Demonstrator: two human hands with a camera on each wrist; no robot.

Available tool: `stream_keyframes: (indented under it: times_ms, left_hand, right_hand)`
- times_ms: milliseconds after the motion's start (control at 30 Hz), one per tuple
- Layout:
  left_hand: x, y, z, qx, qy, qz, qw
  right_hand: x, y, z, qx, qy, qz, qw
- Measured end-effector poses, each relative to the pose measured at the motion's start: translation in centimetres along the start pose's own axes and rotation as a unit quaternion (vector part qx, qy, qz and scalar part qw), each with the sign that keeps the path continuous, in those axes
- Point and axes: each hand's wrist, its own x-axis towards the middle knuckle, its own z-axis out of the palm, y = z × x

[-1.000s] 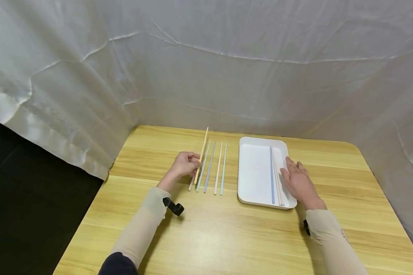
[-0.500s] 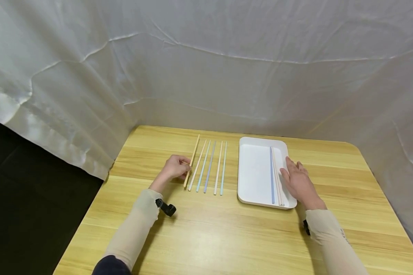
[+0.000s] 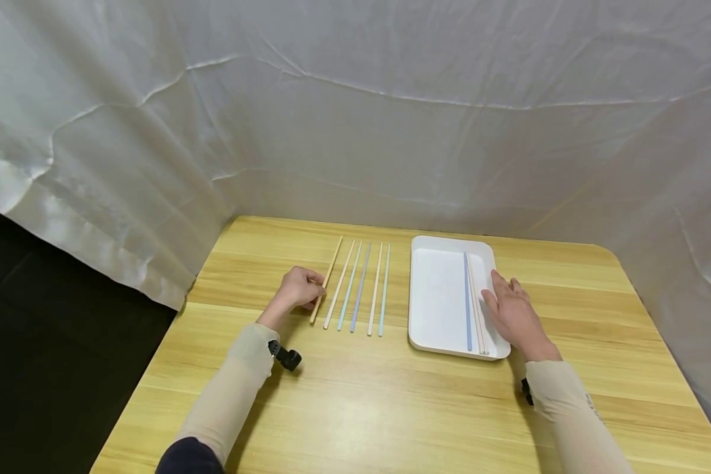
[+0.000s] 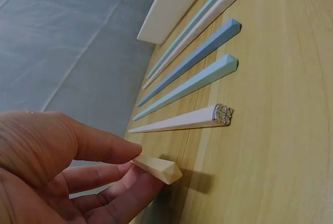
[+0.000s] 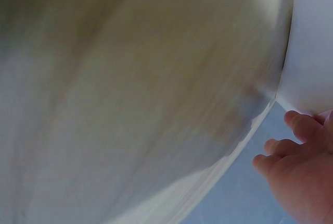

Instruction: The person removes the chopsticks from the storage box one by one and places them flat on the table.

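My left hand [image 3: 299, 287] pinches a yellow chopstick [image 3: 332, 263] between thumb and fingers, at the left end of a row of chopsticks. In the left wrist view its faceted thick end [image 4: 167, 172] points toward the camera, just above the table. Beside it lie a pale pink chopstick [image 4: 182, 121] with a silver patterned end, a mint one [image 4: 192, 84] and a blue one [image 4: 195, 57]. Another pale pink and another mint chopstick follow to the right. My right hand [image 3: 517, 319] rests with extended fingers at the right rim of a white tray [image 3: 438, 296].
Inside the tray, near its right side, lie a blue chopstick [image 3: 468, 306] and pale pinkish ones [image 3: 477, 313]. The wooden table [image 3: 355, 401] runs back to a light grey curtain [image 3: 391, 145]. A dark area [image 3: 53, 368] lies beyond the table's left edge.
My left hand has moved left and lowered the yellow chopstick from over the row to its left end, uncovering the pale pink chopstick. The right hand has stayed at the tray.
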Motion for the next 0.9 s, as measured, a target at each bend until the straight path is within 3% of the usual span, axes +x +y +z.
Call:
stream_keyframes:
  times_ms: [900]
  left_hand:
    - [0.28, -0.41, 0.78, 0.037, 0.040, 0.007, 0.9985]
  right_hand:
    - [-0.01, -0.33, -0.13, -0.014, 0.000, -0.002, 1.000]
